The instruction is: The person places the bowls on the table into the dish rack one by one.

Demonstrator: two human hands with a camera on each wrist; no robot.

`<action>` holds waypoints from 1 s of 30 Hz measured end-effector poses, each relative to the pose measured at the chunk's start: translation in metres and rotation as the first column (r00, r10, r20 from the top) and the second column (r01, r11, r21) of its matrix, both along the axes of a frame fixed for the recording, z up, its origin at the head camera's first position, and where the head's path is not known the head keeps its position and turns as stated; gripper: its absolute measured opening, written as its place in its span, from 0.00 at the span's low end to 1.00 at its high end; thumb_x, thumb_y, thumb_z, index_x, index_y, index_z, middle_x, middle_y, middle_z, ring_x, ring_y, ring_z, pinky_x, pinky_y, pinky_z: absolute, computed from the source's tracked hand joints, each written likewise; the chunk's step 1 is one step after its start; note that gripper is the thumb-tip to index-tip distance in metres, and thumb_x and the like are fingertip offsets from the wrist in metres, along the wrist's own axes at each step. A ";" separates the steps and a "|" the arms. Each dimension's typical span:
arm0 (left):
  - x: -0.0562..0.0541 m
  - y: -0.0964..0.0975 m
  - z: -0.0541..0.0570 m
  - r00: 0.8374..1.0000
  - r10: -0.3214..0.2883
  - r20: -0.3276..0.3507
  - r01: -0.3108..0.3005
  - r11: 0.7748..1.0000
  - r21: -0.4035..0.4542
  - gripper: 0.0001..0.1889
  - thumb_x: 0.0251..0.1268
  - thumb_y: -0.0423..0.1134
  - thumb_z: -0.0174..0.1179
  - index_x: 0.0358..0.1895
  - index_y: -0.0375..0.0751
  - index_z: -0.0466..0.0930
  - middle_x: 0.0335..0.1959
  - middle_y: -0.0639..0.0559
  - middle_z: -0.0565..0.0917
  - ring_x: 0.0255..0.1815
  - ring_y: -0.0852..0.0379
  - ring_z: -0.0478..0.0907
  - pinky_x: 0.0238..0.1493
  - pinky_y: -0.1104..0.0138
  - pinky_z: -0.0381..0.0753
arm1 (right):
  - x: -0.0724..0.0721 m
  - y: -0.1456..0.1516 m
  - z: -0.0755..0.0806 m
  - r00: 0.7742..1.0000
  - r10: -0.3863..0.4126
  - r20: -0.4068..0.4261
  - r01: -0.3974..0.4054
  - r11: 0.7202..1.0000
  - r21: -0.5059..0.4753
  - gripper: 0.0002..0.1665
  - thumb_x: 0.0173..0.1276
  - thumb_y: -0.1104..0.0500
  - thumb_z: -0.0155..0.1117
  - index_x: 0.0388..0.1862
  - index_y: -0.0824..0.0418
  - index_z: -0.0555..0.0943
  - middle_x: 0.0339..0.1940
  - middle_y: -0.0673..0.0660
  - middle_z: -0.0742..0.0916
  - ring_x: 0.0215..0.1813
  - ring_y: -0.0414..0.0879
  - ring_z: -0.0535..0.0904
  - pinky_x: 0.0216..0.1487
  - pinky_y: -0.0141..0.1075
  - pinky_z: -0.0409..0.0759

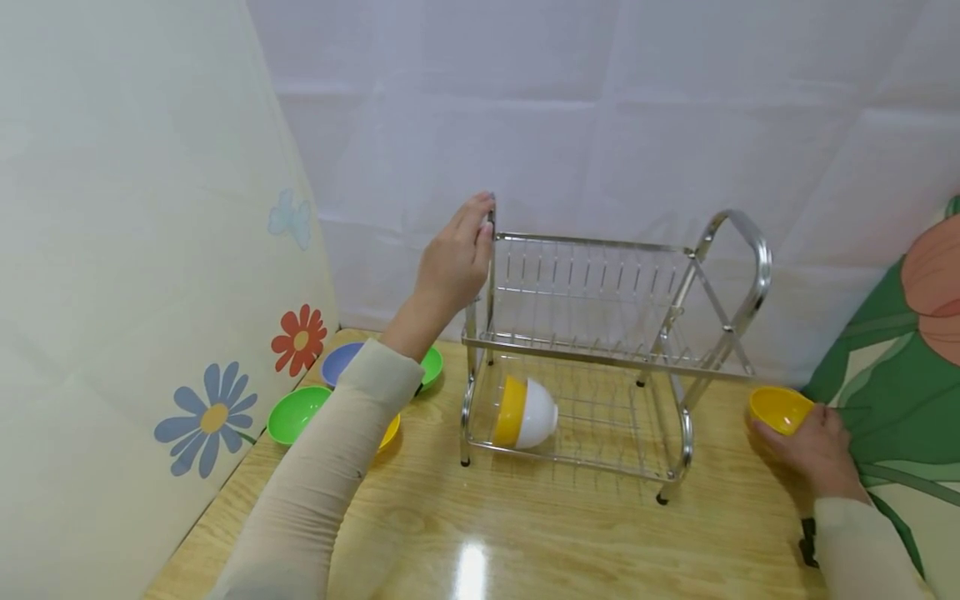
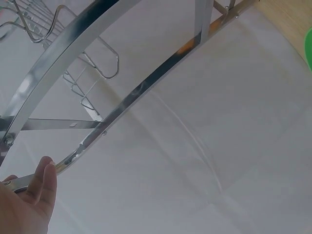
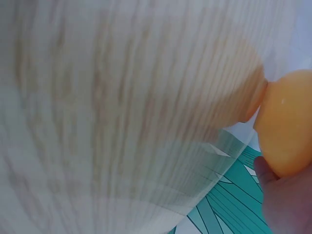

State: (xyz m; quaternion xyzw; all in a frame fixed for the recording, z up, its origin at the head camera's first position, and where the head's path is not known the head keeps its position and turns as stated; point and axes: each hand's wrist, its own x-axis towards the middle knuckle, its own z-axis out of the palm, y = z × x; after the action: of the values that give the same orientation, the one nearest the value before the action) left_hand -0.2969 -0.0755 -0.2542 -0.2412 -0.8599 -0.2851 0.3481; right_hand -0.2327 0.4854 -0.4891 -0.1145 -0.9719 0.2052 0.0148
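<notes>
Clamping fingers of left hand (image 1: 453,262) on silver metal two-tier dish rack (image 1: 600,355), upper left end; clamping right hand's (image 1: 813,450) on round glossy yellow bowl (image 1: 778,407), on wood-grain table (image 1: 570,533).

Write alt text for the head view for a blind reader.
A person's left hand grips the left end of a two-tier metal rack on a table; their right hand holds a yellow bowl to its right. A yellow-and-white bowl lies tipped on the lower tier; purple, green and yellow bowls sit at left.
</notes>
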 end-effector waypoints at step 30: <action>-0.004 0.007 0.000 1.000 -0.022 0.016 0.022 1.000 -0.012 0.23 0.81 0.40 0.42 0.72 0.35 0.67 0.75 0.45 0.69 0.74 0.47 0.68 0.62 0.55 0.80 | 0.041 -0.028 0.001 0.921 0.127 -0.369 -0.113 0.992 0.058 0.61 0.62 0.46 0.69 0.70 0.89 0.50 0.65 0.89 0.57 0.60 0.87 0.53 0.56 0.73 0.57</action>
State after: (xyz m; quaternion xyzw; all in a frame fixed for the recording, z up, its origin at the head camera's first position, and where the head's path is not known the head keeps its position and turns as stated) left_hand -0.3012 -0.0683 -0.2540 -0.2504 -0.8616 -0.2857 0.3366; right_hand -0.1915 0.4574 -0.4878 -0.0135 -0.9601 0.2066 0.1880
